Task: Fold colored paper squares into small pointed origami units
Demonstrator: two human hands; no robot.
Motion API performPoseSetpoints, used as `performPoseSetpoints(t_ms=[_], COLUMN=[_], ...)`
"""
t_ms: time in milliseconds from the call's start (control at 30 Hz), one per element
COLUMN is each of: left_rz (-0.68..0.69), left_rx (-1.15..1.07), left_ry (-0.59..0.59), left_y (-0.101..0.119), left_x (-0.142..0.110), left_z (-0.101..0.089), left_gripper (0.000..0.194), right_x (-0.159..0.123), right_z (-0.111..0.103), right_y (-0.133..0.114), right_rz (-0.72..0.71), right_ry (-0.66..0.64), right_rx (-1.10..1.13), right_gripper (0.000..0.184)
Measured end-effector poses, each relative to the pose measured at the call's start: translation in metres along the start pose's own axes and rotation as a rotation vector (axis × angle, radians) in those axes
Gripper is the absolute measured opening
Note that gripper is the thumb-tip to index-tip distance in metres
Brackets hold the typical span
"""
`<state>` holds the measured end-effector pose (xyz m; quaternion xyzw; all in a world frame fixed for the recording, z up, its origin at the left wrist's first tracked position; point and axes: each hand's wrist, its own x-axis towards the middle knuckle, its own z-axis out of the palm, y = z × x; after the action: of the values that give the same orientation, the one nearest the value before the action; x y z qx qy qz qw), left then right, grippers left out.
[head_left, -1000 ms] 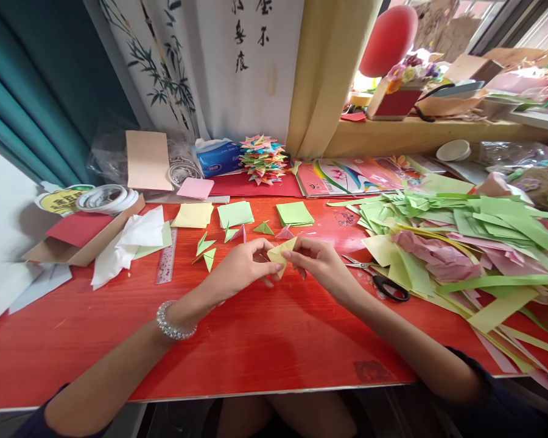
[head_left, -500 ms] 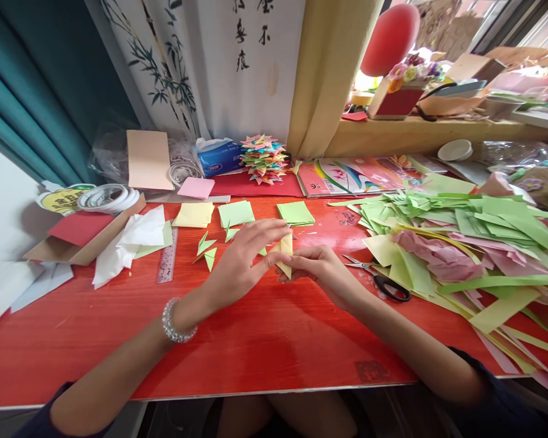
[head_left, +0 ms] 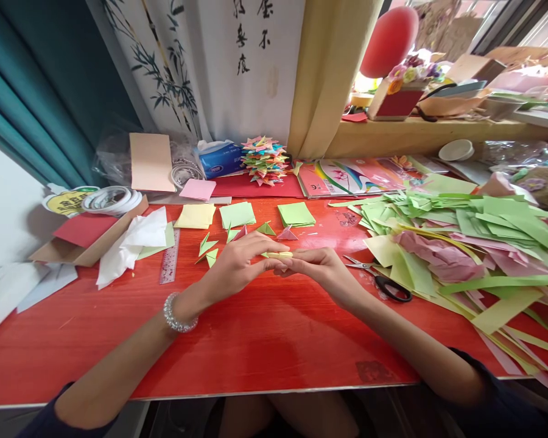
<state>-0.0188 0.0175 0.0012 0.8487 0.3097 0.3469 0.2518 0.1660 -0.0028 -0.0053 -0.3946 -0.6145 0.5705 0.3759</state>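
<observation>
Between my two hands is a small folded piece of yellow paper, seen nearly edge-on and partly covered by fingers. My left hand pinches it from the left, thumb below and fingers above. From the right, my right hand grips its other end, fingertips meeting those of the left. Just beyond lie small folded paper pieces: a green one, a pink one, and green ones left of my left hand. Behind them are square stacks of yellow paper, pale green paper and bright green paper.
Scissors with black handles lie right of my right hand, beside a big heap of paper strips. A clear ruler, white tissue and a cardboard tray are at left. A multicoloured folded-paper ball stands at the back.
The yellow paper has gone from a broad face towards me, to upright, to nearly flat and edge-on. My left fingers lifted over it and have come down, closing on it.
</observation>
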Motion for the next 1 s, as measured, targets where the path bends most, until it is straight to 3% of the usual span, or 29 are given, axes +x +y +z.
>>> performPoseSetpoints(t_ms=[233, 433, 567, 733, 1000], left_rz=[-0.227, -0.392, -0.479, -0.525, -0.453], left_rx=[-0.195, -0.34, -0.424, -0.408, -0.329], left_ry=[0.146, 0.168, 0.189, 0.218, 0.078], left_y=[0.005, 0.009, 0.006, 0.004, 0.008], left_x=[0.001, 0.002, 0.002, 0.002, 0.002], left_z=[0.005, 0.008, 0.009, 0.008, 0.007], left_gripper=[0.016, 0.02, 0.019, 0.02, 0.019], right_x=[0.005, 0.006, 0.006, 0.006, 0.002], right_z=[-0.001, 0.0, 0.0, -0.001, 0.001], right_y=[0.005, 0.008, 0.01, 0.013, 0.012], right_rz=[-0.101, -0.048, -0.058, -0.071, -0.082], right_ry=[0.137, 0.029, 0.107, 0.109, -0.001], right_rx=[-0.026, -0.009, -0.03, -0.108, -0.211], right_gripper=[0.024, 0.026, 0.027, 0.028, 0.023])
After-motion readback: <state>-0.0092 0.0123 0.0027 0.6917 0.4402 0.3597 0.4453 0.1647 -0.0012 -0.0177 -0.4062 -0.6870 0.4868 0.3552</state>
